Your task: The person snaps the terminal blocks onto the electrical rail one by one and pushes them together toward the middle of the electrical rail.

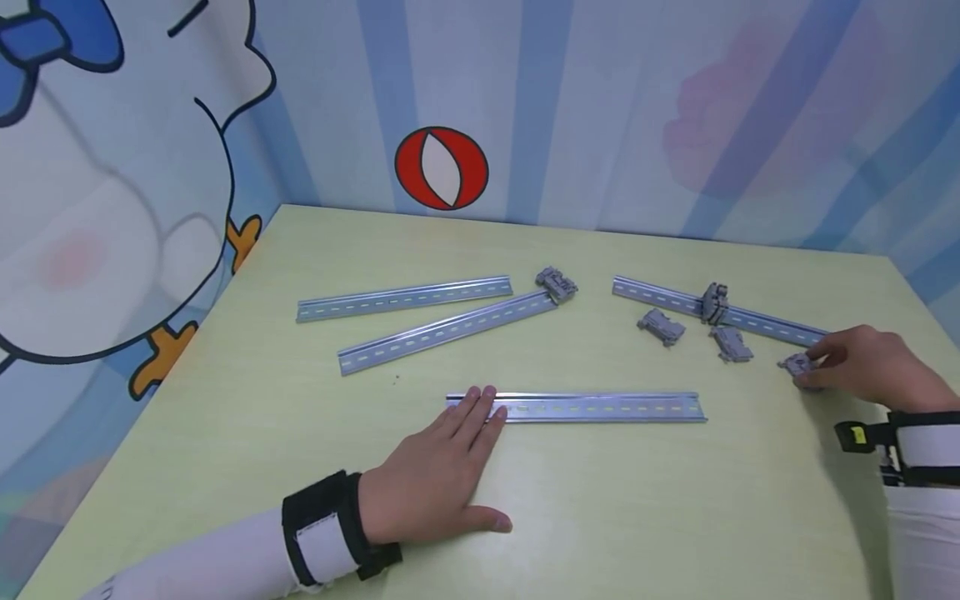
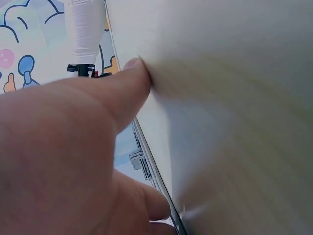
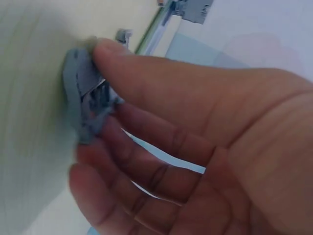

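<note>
Stretched fingers of my left hand rest on the left end of the nearest slotted metal DIN rail; its thumb points out over the table. At the far right, my right hand pinches a grey terminal block between thumb and fingers, close to the tabletop. The right wrist view shows this terminal block tilted, with its lower side hidden by fingers. Two loose terminal blocks lie to the left of the right hand. Most of the left wrist view is hand and tabletop.
Behind, a rail carries upright grey terminal blocks near its middle. Two more rails lie at the back left, with another terminal block at the end of one. A printed wall borders the table.
</note>
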Motion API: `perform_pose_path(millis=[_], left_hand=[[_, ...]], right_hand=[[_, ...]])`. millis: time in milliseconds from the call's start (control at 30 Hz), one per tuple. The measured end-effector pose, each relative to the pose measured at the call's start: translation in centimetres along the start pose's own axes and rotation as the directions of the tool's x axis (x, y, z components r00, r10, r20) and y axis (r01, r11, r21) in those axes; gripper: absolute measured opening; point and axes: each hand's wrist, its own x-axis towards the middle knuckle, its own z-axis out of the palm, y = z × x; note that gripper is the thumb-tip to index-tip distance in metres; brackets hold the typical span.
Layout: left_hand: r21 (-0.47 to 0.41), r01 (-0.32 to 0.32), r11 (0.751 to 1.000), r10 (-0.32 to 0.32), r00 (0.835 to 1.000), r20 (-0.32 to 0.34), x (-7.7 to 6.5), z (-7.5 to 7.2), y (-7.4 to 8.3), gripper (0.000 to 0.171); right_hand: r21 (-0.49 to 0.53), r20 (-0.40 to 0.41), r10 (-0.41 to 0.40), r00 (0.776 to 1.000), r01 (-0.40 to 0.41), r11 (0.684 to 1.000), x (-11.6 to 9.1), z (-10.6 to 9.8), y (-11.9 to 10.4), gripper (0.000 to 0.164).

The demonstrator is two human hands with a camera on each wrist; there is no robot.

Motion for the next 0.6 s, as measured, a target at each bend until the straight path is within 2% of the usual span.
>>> perform_pose_path(millis=[133,367,467,600], left_hand=[[-0.007,0.007,1.000,-0.007,1.000,0.012,-0.1,-0.1,-0.1,0.105],[-0.006,0.007,1.000,-0.007,1.000,0.019,0.0,-0.1,-0.1,0.105],[-0.006,0.006,1.000,-0.005,1.000,0.018,0.0,-0.1,0.0,0.105],[-0.009,0.002,1.000,-0.002,1.000,0.014,0.0,0.0,0.0,0.105]], right_hand=[[0.002,-0.002,-0.008,1.000,0.008,1.000,-0.2,-0.3,-0.6,0.048],[0.029,0.027,-0.054,0.998,0.053,0.998,-0.8,-0.8,-2.0,0.021],[0.057,0.055,-0.054,0.997,0.051,0.997,-1.0,-0.8,-2.3,0.019],[0.100,0.109,-0.043,0.993,0.032,0.994,-1.1,-0.9,-2.8,0.028]])
